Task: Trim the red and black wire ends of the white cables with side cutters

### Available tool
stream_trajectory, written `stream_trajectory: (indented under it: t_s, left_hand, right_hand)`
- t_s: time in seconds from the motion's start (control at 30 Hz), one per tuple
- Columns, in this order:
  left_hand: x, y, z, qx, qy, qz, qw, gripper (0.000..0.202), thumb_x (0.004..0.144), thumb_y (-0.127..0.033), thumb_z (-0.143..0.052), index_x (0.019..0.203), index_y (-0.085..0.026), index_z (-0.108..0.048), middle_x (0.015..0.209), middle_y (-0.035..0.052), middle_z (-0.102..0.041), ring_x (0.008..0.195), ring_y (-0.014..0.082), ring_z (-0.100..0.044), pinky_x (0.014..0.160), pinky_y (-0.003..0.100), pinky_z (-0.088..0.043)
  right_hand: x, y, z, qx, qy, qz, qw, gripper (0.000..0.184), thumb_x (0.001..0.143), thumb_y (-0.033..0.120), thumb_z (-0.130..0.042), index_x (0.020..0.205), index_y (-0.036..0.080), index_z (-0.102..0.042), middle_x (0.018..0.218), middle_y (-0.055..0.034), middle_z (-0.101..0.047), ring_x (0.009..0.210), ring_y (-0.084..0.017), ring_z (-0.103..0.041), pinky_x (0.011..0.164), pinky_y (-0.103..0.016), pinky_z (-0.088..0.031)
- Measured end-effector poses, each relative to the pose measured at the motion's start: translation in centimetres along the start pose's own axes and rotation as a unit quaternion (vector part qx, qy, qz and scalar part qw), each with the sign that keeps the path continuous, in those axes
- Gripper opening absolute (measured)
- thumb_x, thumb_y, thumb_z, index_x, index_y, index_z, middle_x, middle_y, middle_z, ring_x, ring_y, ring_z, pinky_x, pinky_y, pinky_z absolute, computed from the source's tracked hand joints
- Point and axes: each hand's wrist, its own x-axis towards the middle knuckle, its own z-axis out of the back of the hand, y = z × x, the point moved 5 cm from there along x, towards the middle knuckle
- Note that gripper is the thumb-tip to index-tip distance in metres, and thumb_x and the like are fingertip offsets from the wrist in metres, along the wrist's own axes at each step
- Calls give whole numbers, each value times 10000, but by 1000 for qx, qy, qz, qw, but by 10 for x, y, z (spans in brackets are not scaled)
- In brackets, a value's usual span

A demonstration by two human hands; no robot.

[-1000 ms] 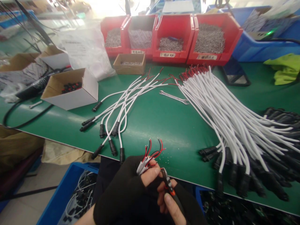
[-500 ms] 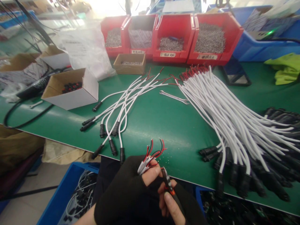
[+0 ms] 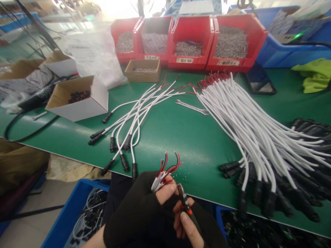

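Note:
My left hand (image 3: 144, 203), in a black fingerless glove, is closed on several white cables (image 3: 157, 183). Their split red and black wire ends fan out above the thumb. My right hand (image 3: 190, 220), gloved the same way, grips wire cutters (image 3: 184, 198) with dark, orange-marked handles. The cutters' jaws are right beside the left fingertips; whether a wire lies between them I cannot make out. Small white scraps (image 3: 184, 178) dot the green table (image 3: 181, 134) just beyond my hands. The rest of the held cables is hidden behind the left hand.
A large pile of white cables (image 3: 248, 120) with black connectors lies right, a smaller bunch (image 3: 137, 113) left. Between them is a wrench (image 3: 191, 107). Red bins (image 3: 191, 62) and small cardboard boxes (image 3: 77, 106) stand behind. Blue crates (image 3: 64, 213) sit below the table edge.
Both hands hold nearly the same pose. The wire ends above my left hand have shifted very slightly to the left.

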Motion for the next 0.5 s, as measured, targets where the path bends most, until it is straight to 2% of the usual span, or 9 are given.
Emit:
stream_trajectory:
  t_s: [0.13, 0.4, 0.5]
  left_hand:
    - [0, -1, -2, -11, 10, -5, 1000, 269, 848, -374, -627, 677, -165, -636, 615, 24, -682, 582, 187, -660, 553, 242, -488]
    - [-2, 0, 4, 37, -23, 1, 999, 280, 825, -405, -642, 700, -154, -641, 675, 44, -701, 648, 207, -674, 609, 262, -495]
    - [0, 0, 2, 28, -8, 10, 1000, 298, 816, -431, -629, 697, -158, -631, 660, 50, -696, 644, 224, -680, 600, 275, -492]
  right_hand:
    - [0, 2, -2, 21, 5, -2, 1000, 353, 965, 646, -578, 980, 314, -694, 728, -17, -688, 587, -215, -664, 561, -318, -545]
    - [0, -2, -2, 17, 8, -11, 1000, 392, 958, 683, -563, 974, 313, -690, 737, -28, -688, 582, -223, -657, 559, -331, -536]
    - [0, -7, -1, 15, 12, -10, 1000, 407, 969, 686, -543, 981, 303, -680, 719, -23, -681, 572, -206, -651, 552, -308, -524]
